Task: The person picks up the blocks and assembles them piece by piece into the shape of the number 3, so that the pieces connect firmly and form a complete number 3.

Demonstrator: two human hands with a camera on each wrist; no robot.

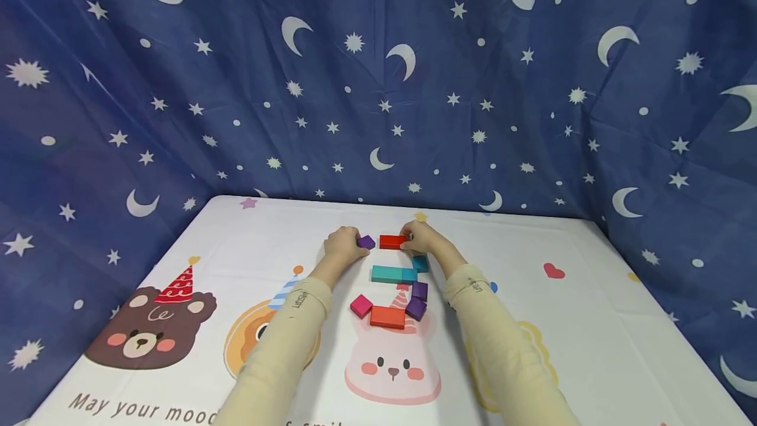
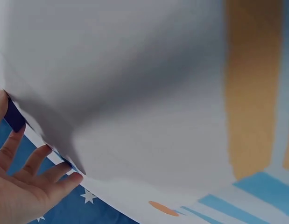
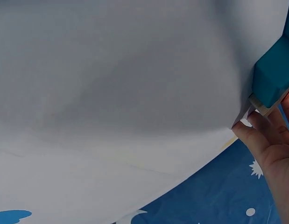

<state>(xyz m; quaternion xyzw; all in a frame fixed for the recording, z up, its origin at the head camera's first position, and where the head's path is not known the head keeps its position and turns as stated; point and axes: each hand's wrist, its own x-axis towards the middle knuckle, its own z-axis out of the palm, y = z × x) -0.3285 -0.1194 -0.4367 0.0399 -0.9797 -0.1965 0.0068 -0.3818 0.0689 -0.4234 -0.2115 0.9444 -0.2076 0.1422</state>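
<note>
My left hand [image 1: 345, 246] pinches a small purple block [image 1: 366, 242] between thumb and finger, at the far side of the table. In the left wrist view that purple block [image 2: 14, 115] shows at the left edge, the other fingers spread out. Just right of it lies a long red block [image 1: 391, 242], its right end gripped by my right hand [image 1: 423, 239]. Close below the right hand is a small teal block [image 1: 420, 263]. In the right wrist view, a teal block [image 3: 274, 70] and a tan edge [image 3: 261, 105] sit beside the fingers; the red block is hidden there.
Nearer me lie a long turquoise block [image 1: 387, 274] with a smaller teal one [image 1: 409, 275] at its end, two purple blocks [image 1: 419, 291], an orange-red block [image 1: 388, 317] and a pink block [image 1: 361, 306]. A white printed tablecloth [image 1: 591, 340] meets a blue starry curtain [image 1: 378, 84] behind.
</note>
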